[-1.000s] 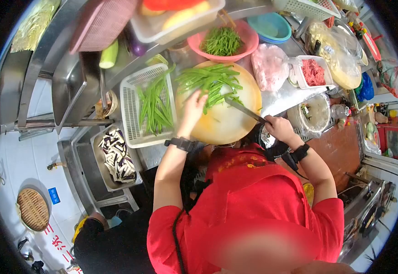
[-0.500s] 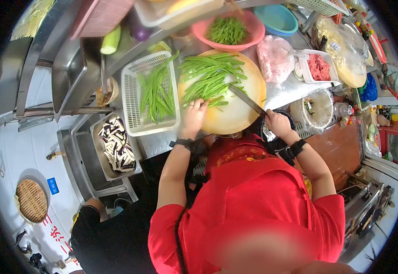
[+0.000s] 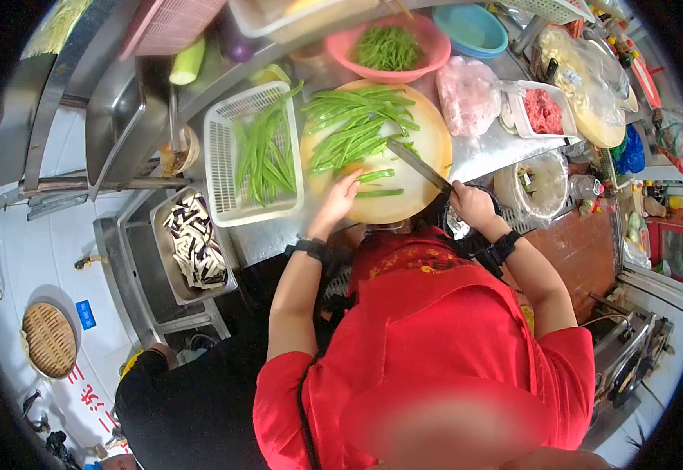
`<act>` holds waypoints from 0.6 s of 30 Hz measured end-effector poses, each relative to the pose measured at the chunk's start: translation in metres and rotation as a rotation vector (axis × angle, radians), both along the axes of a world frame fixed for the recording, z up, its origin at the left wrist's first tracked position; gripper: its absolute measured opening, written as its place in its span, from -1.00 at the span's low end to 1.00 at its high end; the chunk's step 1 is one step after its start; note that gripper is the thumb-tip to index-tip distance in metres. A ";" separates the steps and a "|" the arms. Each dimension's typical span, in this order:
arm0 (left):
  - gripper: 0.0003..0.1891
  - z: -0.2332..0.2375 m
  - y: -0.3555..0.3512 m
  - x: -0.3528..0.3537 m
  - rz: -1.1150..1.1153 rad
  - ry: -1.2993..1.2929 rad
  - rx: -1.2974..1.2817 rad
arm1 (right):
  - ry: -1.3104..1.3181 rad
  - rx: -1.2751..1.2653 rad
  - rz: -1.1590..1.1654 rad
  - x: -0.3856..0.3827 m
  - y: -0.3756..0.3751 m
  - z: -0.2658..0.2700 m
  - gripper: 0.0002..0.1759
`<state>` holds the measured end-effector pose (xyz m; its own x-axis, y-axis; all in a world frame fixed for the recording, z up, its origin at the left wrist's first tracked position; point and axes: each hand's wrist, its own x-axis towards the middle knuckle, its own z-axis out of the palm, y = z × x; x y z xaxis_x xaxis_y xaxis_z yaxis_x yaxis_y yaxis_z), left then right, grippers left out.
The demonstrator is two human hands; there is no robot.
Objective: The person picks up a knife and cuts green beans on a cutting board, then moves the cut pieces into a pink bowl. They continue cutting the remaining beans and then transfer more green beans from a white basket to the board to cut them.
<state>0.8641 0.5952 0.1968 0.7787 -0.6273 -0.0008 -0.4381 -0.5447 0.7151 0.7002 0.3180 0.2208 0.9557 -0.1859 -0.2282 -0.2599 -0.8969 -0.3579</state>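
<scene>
My right hand (image 3: 475, 206) is closed round the handle of a kitchen knife (image 3: 421, 166), whose blade points up and left over the round cutting board (image 3: 416, 205). My left hand (image 3: 340, 197) is at the board's left front edge, its fingers pinched at the left end of a green bean (image 3: 376, 175). Another bean (image 3: 380, 193) lies by itself just nearer to me. Farther back on the board is a heap of long green beans (image 3: 357, 125), with some short pieces close to the knife tip.
Left of the board stands a white basket (image 3: 214, 149) holding beans. A metal pan (image 3: 171, 266) of eggplant strips sits lower left. Behind are a pink bowl (image 3: 341, 59) and blue bowls (image 3: 470, 31); minced meat (image 3: 543, 111) is at right. A person in black (image 3: 192, 407) is at lower left.
My left hand has drawn slightly back from the bean heap, and two beans now lie apart from it near the fingers. The knife stays in my right hand, nearly in place.
</scene>
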 end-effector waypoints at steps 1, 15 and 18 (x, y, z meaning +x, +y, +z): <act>-0.71 0.002 0.001 0.000 -0.053 0.019 -0.004 | 0.001 -0.001 0.004 -0.001 0.000 -0.001 -0.77; -0.78 -0.024 0.007 -0.021 -0.168 -0.456 -0.007 | -0.039 0.008 0.139 -0.007 -0.001 0.001 -0.75; -0.75 -0.023 0.007 -0.019 -0.219 -0.452 0.044 | -0.020 0.002 0.137 -0.004 0.000 -0.001 -0.75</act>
